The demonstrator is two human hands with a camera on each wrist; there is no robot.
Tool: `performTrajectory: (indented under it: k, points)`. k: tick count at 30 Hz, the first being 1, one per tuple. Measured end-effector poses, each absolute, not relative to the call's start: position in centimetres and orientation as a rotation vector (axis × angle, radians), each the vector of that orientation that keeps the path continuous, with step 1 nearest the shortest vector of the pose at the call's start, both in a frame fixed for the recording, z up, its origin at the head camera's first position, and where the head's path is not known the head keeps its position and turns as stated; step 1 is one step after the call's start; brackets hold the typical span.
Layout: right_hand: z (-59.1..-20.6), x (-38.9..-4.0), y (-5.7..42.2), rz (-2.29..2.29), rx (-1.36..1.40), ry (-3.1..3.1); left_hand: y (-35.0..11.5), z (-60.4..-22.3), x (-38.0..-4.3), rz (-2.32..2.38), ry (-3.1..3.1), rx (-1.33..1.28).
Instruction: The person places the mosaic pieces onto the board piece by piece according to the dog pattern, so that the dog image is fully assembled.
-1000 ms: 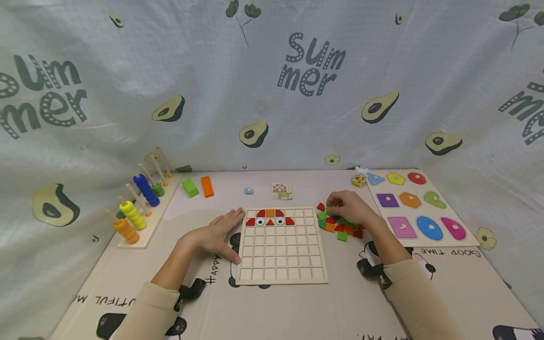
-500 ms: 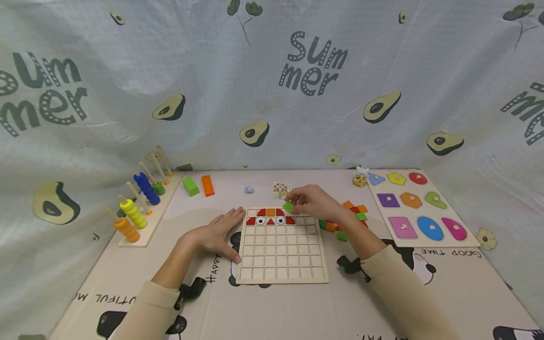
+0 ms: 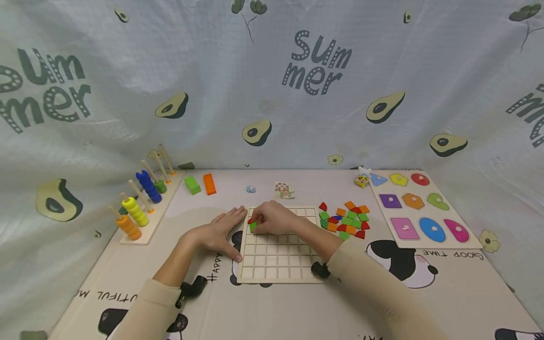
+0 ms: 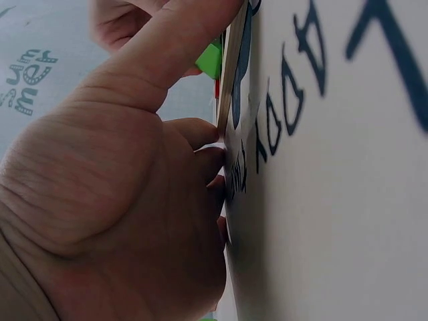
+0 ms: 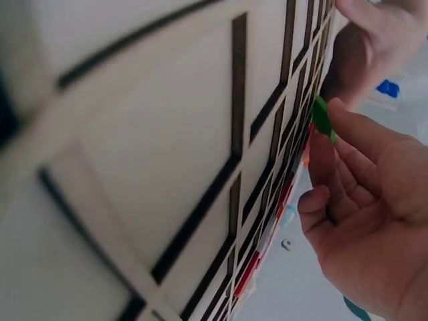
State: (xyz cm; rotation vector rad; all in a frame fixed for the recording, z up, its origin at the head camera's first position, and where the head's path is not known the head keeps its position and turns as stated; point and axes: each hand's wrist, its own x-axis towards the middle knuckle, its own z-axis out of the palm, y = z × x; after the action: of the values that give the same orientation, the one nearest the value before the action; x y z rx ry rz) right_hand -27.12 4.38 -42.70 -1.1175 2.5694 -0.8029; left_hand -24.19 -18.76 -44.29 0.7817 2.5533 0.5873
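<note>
Right hand: the right hand pinches a green square tile between thumb and fingertips, over the upper left cells of the grid board.
Green square tile: at the board's left column, just below the red tiles in the top rows; whether it sits in a cell or hovers above cannot be told.
Left hand: the left hand lies flat with straight fingers against the board's left edge, holding nothing.
Tile pile: loose green, orange and red tiles lie just right of the board on the surface.
Shape puzzle: a peg shape puzzle lies farther right of the board.
Ring stacker: a ring stacker stands well left of the board.
Pattern card: a small card lies just behind the board.
</note>
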Motion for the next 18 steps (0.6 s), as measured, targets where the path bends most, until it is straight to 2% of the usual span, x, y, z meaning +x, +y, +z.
performTrajectory:
  k: [18]
  points:
    - [-43.38,-26.6,3.52,-0.661,-1.086,2.645,-18.72,-44.36,-24.15,0.589,2.555,0.789]
